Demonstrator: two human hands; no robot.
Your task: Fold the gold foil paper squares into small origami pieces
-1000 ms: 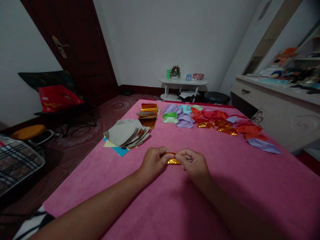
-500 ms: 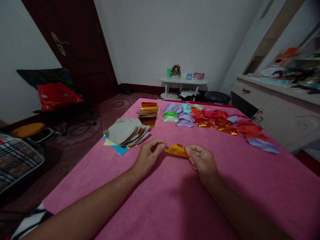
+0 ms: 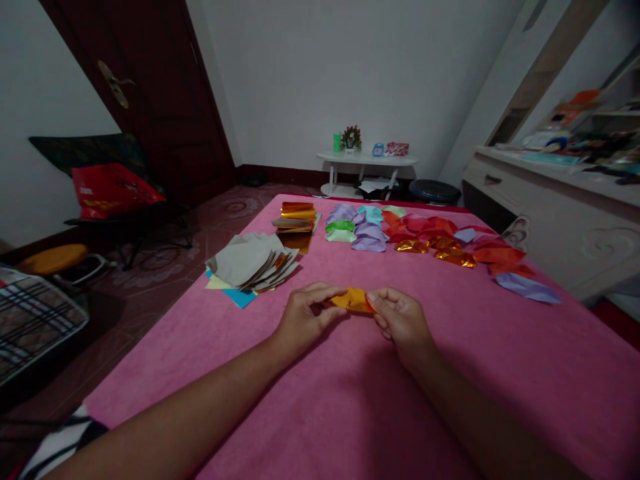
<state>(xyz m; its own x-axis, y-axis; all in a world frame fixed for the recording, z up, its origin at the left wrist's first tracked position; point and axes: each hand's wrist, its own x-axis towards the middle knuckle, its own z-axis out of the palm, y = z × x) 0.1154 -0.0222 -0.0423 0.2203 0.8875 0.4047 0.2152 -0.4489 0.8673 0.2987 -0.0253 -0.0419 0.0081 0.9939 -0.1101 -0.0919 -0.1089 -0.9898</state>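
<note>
A small folded piece of gold foil paper [image 3: 353,299] is held between both hands just above the pink tabletop [image 3: 350,400]. My left hand [image 3: 303,320] pinches its left end with thumb and fingers. My right hand [image 3: 401,321] is closed on its right end. A fanned stack of paper sheets [image 3: 253,267] lies to the left, beyond my left hand. Further back, folded paper pieces in purple, green, red and gold [image 3: 420,243] lie in rows across the table.
A pile of gold foil sheets [image 3: 296,221] sits at the far left of the table. A purple folded piece [image 3: 527,289] lies alone near the right edge. A white cabinet [image 3: 555,213] stands to the right, a dark chair with a red bag [image 3: 110,190] to the left.
The hands lifted the gold piece off the cloth and drew apart; half a second ago the left fingers were barely on it, and now they have closed on its left end again.
</note>
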